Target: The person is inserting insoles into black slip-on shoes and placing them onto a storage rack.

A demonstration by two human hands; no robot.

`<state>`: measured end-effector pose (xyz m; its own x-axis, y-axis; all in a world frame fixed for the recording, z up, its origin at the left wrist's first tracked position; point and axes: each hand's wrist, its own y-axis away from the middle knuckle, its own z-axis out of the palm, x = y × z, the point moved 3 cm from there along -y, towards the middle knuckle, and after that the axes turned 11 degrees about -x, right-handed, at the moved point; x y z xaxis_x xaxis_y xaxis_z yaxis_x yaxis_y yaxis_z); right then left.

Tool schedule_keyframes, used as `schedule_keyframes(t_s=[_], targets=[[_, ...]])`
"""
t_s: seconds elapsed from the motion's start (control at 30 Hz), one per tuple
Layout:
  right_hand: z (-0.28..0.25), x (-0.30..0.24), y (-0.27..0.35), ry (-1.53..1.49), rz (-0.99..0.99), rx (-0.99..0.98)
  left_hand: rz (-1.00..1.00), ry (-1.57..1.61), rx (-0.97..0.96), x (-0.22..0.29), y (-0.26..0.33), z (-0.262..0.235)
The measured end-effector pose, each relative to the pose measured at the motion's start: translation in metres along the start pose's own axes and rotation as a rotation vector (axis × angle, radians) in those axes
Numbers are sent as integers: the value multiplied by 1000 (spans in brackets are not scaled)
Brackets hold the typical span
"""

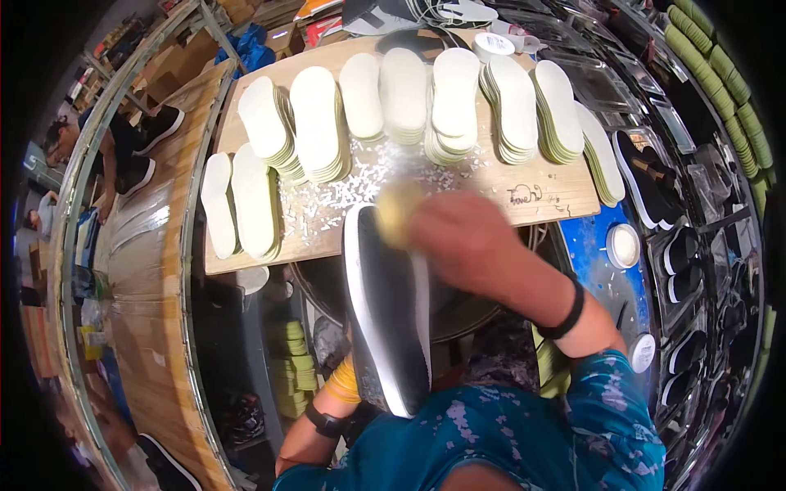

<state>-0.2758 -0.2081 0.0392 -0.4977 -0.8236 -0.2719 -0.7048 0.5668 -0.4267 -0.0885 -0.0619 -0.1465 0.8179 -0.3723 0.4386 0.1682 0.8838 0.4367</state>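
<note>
A black shoe with a white sole edge stands tilted lengthwise in front of me, its far end at the board's near edge. My right hand, blurred by motion, closes around a yellowish rounded pad at the shoe's far end. Whether the pad touches the shoe cannot be made out. From the lower left my left forearm, with a dark wristband and yellow bands, runs behind the shoe. That hand's fingers are hidden. Beyond lie stacks of pale insoles in a row on the wooden board.
White scraps litter the board. A tub of white stuff sits on the blue surface at right, near racks of black shoes. On the left runs a long bench with metal framing; a person is beyond it.
</note>
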Motion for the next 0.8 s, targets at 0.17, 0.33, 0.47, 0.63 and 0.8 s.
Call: schedule_keyframes(t_s=[0.17, 0.33, 0.47, 0.63, 0.8], targets=[[39, -6, -36, -35, -104, -272, 27, -24, 25, 7, 2, -2], [40, 5, -36, -160, -140, -274, 28, -27, 60, -6, -3, 10], [39, 13, -40, -207, -185, -257, 16, -47, 80, -9, -6, 11], [37, 0, -29, -267, -253, -273, 5, -80, 95, -7, -18, 14], [50, 28, -43, -72, -80, -342, -11, -124, 98, -12, -1, 9]])
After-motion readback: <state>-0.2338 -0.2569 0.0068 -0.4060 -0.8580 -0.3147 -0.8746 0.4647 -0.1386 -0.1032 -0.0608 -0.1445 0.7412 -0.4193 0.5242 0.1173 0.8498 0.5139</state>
